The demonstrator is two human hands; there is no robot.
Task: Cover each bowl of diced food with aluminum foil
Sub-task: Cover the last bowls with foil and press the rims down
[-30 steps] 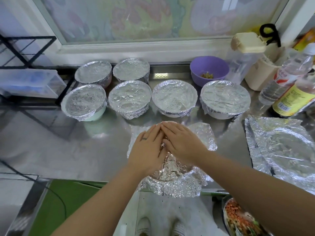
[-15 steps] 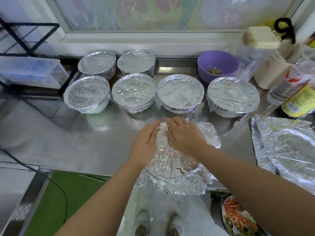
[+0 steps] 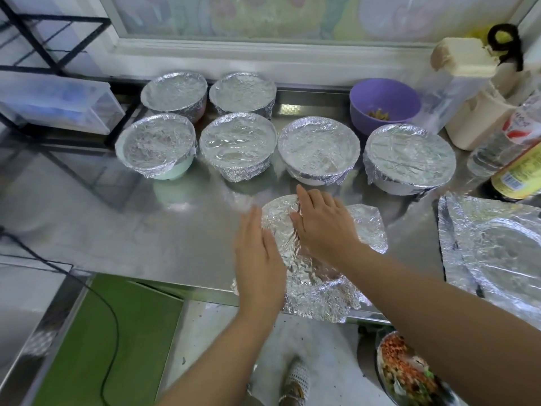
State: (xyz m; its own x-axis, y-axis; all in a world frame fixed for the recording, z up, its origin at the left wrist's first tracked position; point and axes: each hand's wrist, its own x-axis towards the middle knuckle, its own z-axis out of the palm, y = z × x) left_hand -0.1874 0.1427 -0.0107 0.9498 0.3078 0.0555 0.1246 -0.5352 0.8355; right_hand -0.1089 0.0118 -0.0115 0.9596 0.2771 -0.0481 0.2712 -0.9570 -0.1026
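Observation:
A bowl draped in crinkled aluminum foil (image 3: 304,276) sits at the front edge of the steel counter (image 3: 117,230). My left hand (image 3: 259,265) lies flat with straight fingers against the foil's left side. My right hand (image 3: 322,227) rests palm down on the foil's top, fingers straight. The bowl under the foil is hidden. Several foil-covered bowls stand in two rows behind, among them one (image 3: 319,149) just beyond my hands and one (image 3: 409,156) to its right. An uncovered purple bowl (image 3: 383,104) holds a little diced food.
A loose foil sheet (image 3: 491,259) lies at the right. Bottles (image 3: 515,168) and a lidded container (image 3: 456,83) crowd the back right corner. A dish of diced vegetables (image 3: 409,373) sits below the counter edge. A black rack with a clear box (image 3: 55,104) stands at the left.
My hands have moved apart from the top of the foil. The left slid down the left side and the right spread over the top, flattening the foil over the bowl.

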